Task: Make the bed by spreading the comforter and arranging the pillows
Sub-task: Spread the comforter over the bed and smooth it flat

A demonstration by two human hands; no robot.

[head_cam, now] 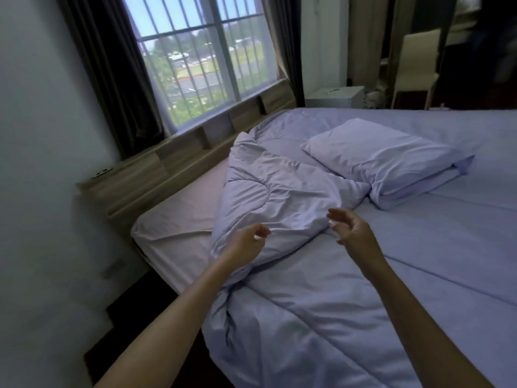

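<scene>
Bedroom first: on your left is a pale wall [42,135], then a dark curtain [112,79] and a window [201,51] with white bars. Under the window runs a wooden headboard [173,163] with little box shelves. Next to it you see a pink sheet [179,211], flat and smooth, left bare at that corner.

The comforter [279,191] is soft, puffy and pale purple, with curved stitching. Its top corner is folded back on itself in a wrinkly heap, so that part is not spread yet. Lower down and to the right it lies much flatter, with a few long creases.

Your left hand [246,242] hangs over the edge of the heap, fingers loosely curled, and it does not seem to pinch the cloth. Your right hand [354,233] hangs just past the heap, fingers loose and a bit spread, holding nothing.

Further right, a plump purple pillow [377,155] sits on the comforter, well away from the headboard. Something folded lies under it; you cannot tell if that is a second pillow. A pale chair [416,65] stands behind.

You look about halfway done. The folded corner needs pulling up to the headboard, and the pillow needs moving to the top.
</scene>
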